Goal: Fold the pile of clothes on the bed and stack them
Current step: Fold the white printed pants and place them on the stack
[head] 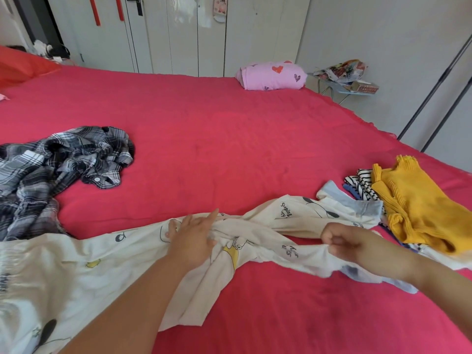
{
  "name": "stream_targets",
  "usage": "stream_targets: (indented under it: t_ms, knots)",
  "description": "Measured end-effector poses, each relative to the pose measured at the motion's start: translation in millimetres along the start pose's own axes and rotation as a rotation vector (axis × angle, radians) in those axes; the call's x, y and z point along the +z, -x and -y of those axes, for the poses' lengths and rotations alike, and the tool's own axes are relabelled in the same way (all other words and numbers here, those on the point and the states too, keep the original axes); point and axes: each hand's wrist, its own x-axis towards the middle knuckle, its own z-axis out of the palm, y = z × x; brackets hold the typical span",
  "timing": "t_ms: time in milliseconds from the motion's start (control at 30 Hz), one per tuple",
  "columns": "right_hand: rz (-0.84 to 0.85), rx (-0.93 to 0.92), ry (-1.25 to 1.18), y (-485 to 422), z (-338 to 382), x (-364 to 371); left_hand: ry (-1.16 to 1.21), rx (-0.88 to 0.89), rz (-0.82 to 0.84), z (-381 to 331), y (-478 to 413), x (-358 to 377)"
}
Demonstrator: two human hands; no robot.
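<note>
1. here we are over the bed (229, 129), red sheet all across, and the cream printed garment (76, 264) lies stretched along the near side, from the lower left corner out towards the right.
2. left hand (191, 238) lies flat on the middle of that cream garment, fingers straight and a little spread, palm down on the bunched cloth.
3. right hand (342, 241) is off to the right of it, fingers curled, pinching a twisted fold of the same garment; the cloth runs taut and ropey between the two hands.
4. a pale blue cuff (357, 204) shows at the garment's far right end, just beyond the right hand.
5. right beside that, a yellow knit sweater (419, 208) lies on top of a small heap, with a black-and-white striped piece (362, 185) poking out from under it on the far side.
6. over on the left, well apart from both hands, a grey plaid shirt (51, 169) lies crumpled and unfolded.
7. far corner of the bed: a pink garment with hearts (273, 75), folded into a neat bundle.
8. past the bed edge, a small stool (339, 91) carries plastic bags, with white wardrobe doors (178, 34) behind.
</note>
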Motion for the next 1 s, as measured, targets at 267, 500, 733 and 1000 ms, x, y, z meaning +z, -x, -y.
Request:
stream_targets:
  t_ms: [267,500,733,1000]
  knots:
    - [-0.360,-0.089,-0.581,-38,95,90,0.371,-0.171,-0.276,22,6,-32]
    - [-0.051,-0.216,-0.541,-71,178,171,0.640,-0.231,-0.390,53,11,-106]
    - [-0.303,-0.017,0.262,-105,64,100,0.570,0.041,-0.208,2,13,-81]
    - [-0.253,0.268,0.780,-125,-7,52,0.153,-0.002,0.057,-64,1,18]
